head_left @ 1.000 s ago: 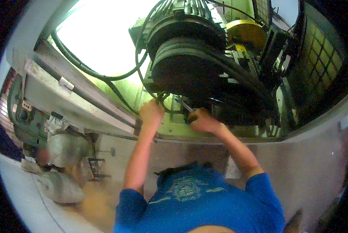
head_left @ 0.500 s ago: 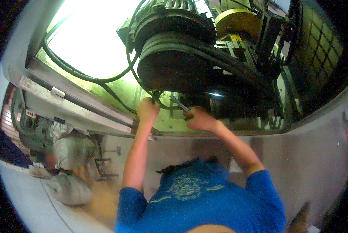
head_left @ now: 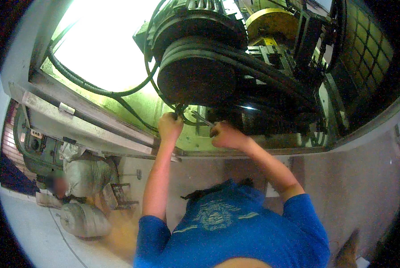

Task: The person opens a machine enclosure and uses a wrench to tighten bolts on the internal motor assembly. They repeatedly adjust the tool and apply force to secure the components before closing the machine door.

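My left hand (head_left: 169,127) is closed around a small dark fitting (head_left: 179,109) just below the large pulley; its exact kind is too dark to make out. Beside it, my right hand (head_left: 229,135) grips a metal wrench (head_left: 203,119), whose head points up and left toward the fitting. A small gap shows between the wrench head and my left fingers. Above both hands is the big dark round pulley (head_left: 195,80), with thick black belts (head_left: 271,76) running off it to the lower right.
A black cable (head_left: 90,85) loops across the bright left wall. A metal ledge (head_left: 97,123) borders the opening on the left, and a yellow wheel (head_left: 273,24) sits behind the belts. At right is a grid panel (head_left: 369,58). White sacks (head_left: 86,219) lie on the floor at lower left.
My right hand and the wrench have shifted slightly left, with the wrench head a little lower. My left hand stays at the fitting.
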A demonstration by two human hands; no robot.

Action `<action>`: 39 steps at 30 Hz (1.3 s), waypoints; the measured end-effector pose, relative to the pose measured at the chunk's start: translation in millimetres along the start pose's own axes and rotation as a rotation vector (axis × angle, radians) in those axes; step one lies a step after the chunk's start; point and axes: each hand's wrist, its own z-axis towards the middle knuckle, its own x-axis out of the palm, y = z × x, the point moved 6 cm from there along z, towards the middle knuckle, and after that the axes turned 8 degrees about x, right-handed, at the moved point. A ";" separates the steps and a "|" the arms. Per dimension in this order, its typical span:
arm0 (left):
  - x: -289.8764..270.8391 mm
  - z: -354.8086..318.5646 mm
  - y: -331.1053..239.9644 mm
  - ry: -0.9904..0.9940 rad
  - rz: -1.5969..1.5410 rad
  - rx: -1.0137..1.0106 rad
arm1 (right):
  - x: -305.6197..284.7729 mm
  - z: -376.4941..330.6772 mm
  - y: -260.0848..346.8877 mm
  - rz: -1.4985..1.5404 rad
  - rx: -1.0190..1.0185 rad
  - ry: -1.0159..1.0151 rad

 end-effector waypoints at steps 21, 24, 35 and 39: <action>28.5 2.8 40.7 0.311 -0.581 -0.359 | 0.4 7.8 9.5 -0.018 0.031 0.094; 30.7 4.9 39.2 0.338 -0.654 -0.407 | 1.5 10.5 -2.3 -0.011 0.002 -0.023; 31.0 2.4 36.8 0.300 -0.831 -0.480 | -1.5 6.1 0.1 0.026 0.002 0.011; 26.3 5.3 32.4 0.332 -0.840 -0.458 | 1.2 8.1 -3.6 0.043 -0.016 -0.024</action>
